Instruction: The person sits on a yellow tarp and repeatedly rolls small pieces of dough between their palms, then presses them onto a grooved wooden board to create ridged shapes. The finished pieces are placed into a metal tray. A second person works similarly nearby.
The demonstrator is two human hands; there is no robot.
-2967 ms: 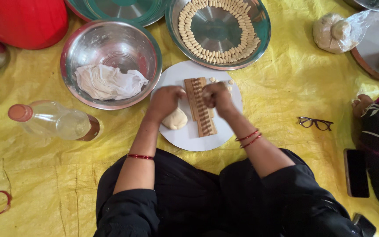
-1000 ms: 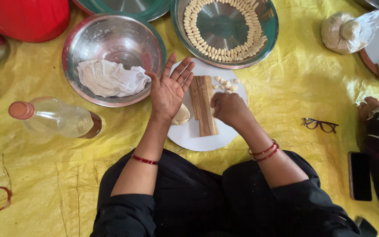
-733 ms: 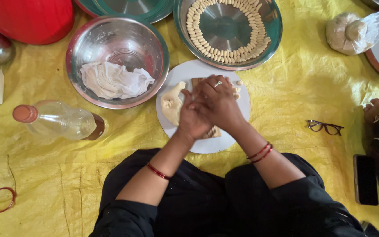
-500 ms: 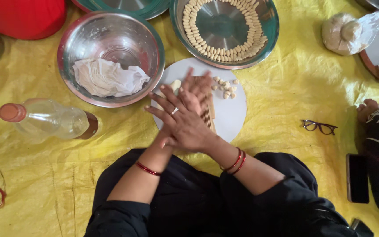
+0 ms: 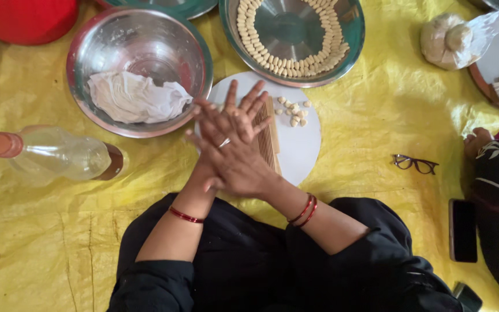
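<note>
Since a moment ago the pressed palms have slid, right hand over left hand, fingers splayed, whatever lies between hidden, above the ridged wooden board on the white plate; even, light rubbing seems best.

Hidden and cut off

The right hand covers the left hand's palm; whatever lies between cannot be seen. The red container and top tray are cropped.
</note>
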